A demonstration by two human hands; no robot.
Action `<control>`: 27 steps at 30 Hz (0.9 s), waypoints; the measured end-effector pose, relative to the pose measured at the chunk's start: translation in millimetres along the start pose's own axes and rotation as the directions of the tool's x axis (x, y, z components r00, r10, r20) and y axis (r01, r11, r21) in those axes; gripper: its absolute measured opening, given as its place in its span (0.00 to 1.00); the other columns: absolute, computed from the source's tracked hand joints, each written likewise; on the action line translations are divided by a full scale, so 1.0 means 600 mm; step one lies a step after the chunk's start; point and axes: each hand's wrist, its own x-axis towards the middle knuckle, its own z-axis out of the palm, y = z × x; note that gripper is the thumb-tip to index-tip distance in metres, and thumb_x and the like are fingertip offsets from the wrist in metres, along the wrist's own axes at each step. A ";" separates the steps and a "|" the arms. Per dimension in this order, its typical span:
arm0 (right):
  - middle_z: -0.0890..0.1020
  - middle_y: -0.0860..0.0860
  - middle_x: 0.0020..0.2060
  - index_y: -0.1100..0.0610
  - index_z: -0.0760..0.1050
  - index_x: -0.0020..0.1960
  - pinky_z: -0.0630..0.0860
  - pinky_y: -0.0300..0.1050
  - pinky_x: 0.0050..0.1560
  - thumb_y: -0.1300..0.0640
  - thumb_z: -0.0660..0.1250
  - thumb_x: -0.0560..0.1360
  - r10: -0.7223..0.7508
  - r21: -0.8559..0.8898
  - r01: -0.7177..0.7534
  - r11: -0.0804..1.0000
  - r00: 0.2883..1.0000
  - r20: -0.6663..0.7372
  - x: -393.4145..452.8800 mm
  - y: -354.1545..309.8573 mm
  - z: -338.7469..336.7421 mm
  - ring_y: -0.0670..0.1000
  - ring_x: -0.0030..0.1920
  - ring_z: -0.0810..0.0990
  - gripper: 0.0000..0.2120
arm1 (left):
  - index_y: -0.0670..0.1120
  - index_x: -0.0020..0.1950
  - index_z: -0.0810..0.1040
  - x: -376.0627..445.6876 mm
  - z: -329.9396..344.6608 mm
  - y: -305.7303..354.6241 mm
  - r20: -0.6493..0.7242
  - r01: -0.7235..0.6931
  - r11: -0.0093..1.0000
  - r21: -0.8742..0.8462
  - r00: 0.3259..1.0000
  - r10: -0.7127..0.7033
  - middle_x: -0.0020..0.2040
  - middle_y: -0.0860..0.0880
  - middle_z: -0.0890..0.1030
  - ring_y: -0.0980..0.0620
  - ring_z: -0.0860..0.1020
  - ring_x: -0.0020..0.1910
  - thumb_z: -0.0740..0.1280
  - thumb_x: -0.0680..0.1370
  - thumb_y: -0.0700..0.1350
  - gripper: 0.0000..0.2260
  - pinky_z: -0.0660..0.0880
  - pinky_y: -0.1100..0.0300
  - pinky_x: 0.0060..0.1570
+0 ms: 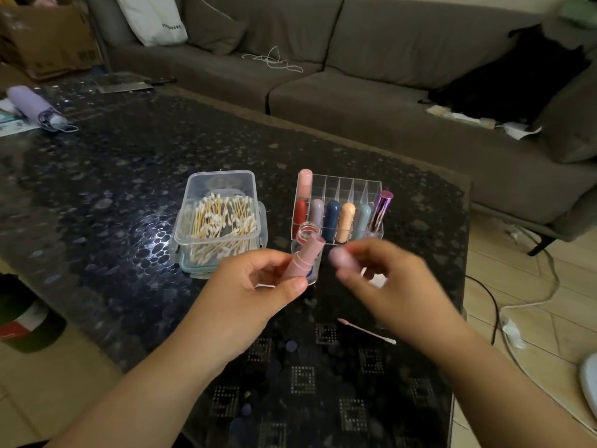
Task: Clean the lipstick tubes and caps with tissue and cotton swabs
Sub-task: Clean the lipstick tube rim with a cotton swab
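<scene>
My left hand (255, 286) grips a pink lipstick tube (305, 257) with its cap off, tilted up to the right. My right hand (384, 286), blurred, pinches the matching pink cap (340, 257) just right of the tube. Behind them a clear organizer (342, 185) holds several coloured lipsticks and a metallic purple one (381, 208). A small clear glass bottle (307, 232) stands behind the held tube. One used cotton swab (366, 331) lies on the table below my right hand. Something white (376, 281), perhaps tissue, peeks out behind my right fingers.
A clear plastic box of cotton swabs (219, 221) stands left of the organizer on the dark patterned table (113, 189). A folded purple umbrella (32, 106) lies far left. A grey sofa (355, 76) runs behind. Cables (523, 299) trail on the floor right.
</scene>
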 end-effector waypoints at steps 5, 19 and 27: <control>0.86 0.48 0.46 0.58 0.72 0.52 0.76 0.37 0.53 0.56 0.64 0.75 0.122 0.557 -0.111 0.823 0.992 0.018 -0.019 -0.035 -0.041 0.42 0.50 0.82 0.08 | 0.53 0.48 0.83 -0.001 0.022 -0.002 0.077 0.002 0.998 0.060 0.997 -0.006 0.43 0.55 0.84 0.60 0.80 0.44 0.72 0.71 0.43 0.08 0.73 0.69 0.46; 0.83 0.46 0.42 0.47 0.80 0.51 0.78 0.41 0.49 0.51 0.71 0.69 -0.002 0.233 0.003 0.973 1.000 -0.004 -0.032 -0.024 -0.044 0.45 0.44 0.81 0.11 | 0.56 0.46 0.84 -0.002 0.045 0.008 0.099 -0.160 0.981 0.106 0.984 0.150 0.43 0.53 0.83 0.56 0.81 0.43 0.73 0.72 0.45 0.06 0.78 0.59 0.48; 0.82 0.40 0.42 0.42 0.75 0.50 0.74 0.29 0.47 0.54 0.70 0.72 0.040 0.183 -0.025 0.983 0.996 -0.078 -0.024 -0.045 -0.027 0.37 0.46 0.80 0.10 | 0.58 0.55 0.80 0.019 0.039 0.015 0.085 -0.181 0.952 0.248 0.983 0.165 0.49 0.59 0.82 0.64 0.78 0.50 0.71 0.72 0.48 0.13 0.76 0.59 0.55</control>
